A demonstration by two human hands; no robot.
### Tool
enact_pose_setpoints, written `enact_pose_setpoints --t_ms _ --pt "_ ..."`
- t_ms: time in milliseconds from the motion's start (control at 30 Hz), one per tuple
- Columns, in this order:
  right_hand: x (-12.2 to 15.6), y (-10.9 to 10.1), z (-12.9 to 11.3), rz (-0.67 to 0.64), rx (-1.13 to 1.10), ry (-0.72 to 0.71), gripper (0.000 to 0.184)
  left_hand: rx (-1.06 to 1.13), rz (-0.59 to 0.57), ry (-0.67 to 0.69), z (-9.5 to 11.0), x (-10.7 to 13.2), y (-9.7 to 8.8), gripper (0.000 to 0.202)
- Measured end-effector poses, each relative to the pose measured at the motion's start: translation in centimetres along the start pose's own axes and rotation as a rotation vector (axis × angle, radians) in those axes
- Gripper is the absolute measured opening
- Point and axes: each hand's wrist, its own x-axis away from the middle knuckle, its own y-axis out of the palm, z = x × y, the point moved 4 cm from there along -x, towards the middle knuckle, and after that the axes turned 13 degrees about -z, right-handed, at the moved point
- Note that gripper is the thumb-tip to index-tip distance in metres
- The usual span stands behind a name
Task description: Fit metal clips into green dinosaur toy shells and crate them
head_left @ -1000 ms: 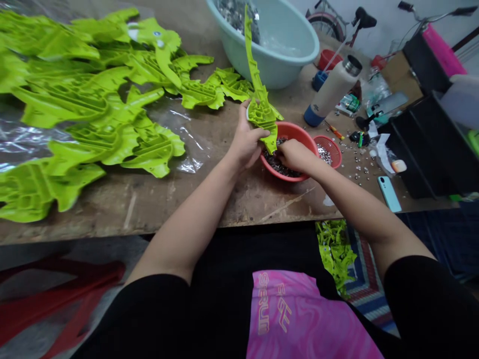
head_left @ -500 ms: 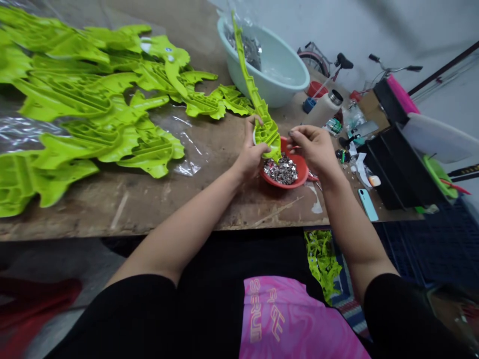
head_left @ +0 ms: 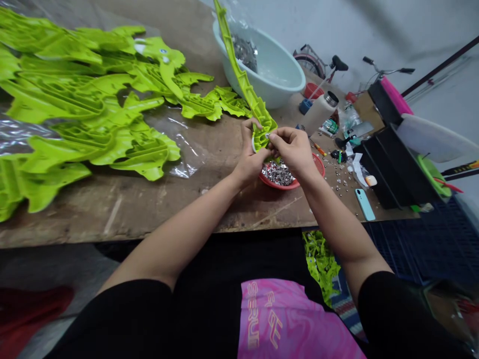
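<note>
Right hand [head_left: 291, 149] moved up from red bowl [head_left: 279, 187] to lime plastic piece [head_left: 262, 127], pinching tiny silver bit [head_left: 267, 135]; left hand [head_left: 250, 154] gripping piece.

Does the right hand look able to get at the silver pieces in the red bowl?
Probably yes: the right hand is just above the red bowl, with the silver pieces lying open beneath it. Its fingers are busy at the lime-green plastic piece in the left hand, but nothing covers them.

Even, fairly bright indoor light, no clear source; faint soft shadows on wood table [head_left: 112, 219]; glare off plastic sheet [head_left: 22, 130] + metal studs [head_left: 277, 174]; wide-angle bend at edges; bottom R corner blurred.
</note>
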Motion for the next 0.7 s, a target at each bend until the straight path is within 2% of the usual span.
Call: enact_pose_setpoints --t_ms 133,300,367,433,467,533,567,633,700 --pt "0.4 -0.2 -0.7 0.033 0.240 -0.102 0.013 -0.069 0.026 -0.097 -0.3 0.2 -0.7 0.057" --pt "0.4 -0.2 -0.9 0.032 0.414 -0.093 0.012 -0.128 0.039 -0.157 -0.1 0.4 -0.9 0.058" --pt "0.6 -1.2 -0.6 -0.038 0.433 -0.087 0.010 -0.075 0.038 -0.207 0.1 0.3 -0.4 0.061" --pt "1.3 -3.5 0.5 -0.059 0.437 -0.056 0.019 0.040 0.056 -0.280 0.3 0.2 0.2 0.063" --pt "1.8 -5.1 1.4 -0.023 0.478 -0.005 0.026 0.103 0.077 -0.311 0.4 0.1 0.4 0.064" --pt "2.7 -8.4 4.2 0.044 0.674 0.214 0.037 0.203 0.136 -0.365 0.7 -0.1 0.5 0.063" --pt "3.0 -9.7 5.9 0.010 0.790 0.355 0.039 0.237 0.164 -0.391 0.8 -0.2 0.4 0.062" --pt "3.3 -11.0 9.2 -0.155 0.930 0.554 0.036 0.269 0.203 -0.433 1.1 -0.3 0.2 0.060" --pt "3.1 -11.0 11.4 -0.300 0.933 0.578 0.030 0.262 0.221 -0.449 1.5 -0.2 0.1 0.056"
